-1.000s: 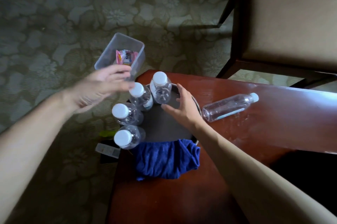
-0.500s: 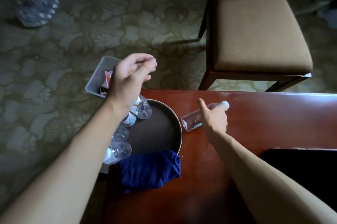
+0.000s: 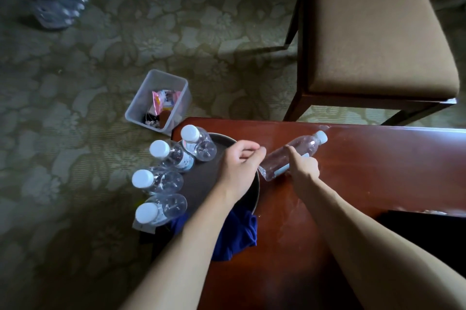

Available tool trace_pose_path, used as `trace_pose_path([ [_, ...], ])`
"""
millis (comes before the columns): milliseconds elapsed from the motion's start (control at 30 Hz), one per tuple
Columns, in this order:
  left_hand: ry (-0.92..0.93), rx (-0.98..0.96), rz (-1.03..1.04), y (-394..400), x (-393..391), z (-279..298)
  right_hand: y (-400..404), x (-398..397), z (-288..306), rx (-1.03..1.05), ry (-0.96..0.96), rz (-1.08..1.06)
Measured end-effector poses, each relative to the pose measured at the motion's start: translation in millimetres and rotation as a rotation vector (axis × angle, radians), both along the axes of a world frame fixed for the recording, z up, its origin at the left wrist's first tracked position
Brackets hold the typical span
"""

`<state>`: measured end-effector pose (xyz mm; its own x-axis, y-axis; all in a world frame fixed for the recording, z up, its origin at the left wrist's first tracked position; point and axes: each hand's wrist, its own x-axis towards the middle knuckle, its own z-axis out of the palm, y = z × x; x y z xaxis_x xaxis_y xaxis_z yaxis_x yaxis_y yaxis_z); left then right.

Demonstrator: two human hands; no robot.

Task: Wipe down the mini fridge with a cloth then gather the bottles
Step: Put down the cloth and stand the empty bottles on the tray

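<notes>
Where the table's left edge drops off: four bottles (image 3: 174, 176) stand upright on round tray (image 3: 256, 198).
Right hand (image 3: 303, 168): fingers curled over lying bottle (image 3: 293, 154), gripping it.
Left hand (image 3: 239, 162): loosely curled above tray, holding nothing.
Cloth (image 3: 237, 234): near tray edge.
Room: bare table (image 3: 365, 171) rightward.

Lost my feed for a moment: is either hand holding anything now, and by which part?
The right hand grips the lying bottle around its lower body, near the base. The left hand holds nothing, fingers loosely curled above the tray.
</notes>
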<state>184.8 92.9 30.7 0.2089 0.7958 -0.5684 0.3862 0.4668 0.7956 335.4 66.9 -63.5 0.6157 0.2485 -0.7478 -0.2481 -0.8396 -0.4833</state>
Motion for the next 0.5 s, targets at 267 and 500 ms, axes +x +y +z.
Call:
trace_pose_path([
  [267, 0.257, -0.023, 0.08, -27, -38, -15, -2, -52, 33, 0.554, -0.091, 0.269],
  [500, 0.183, -0.046, 0.132, -39, -53, -29, -9, -87, 16, 0.668, -0.128, 0.532],
])
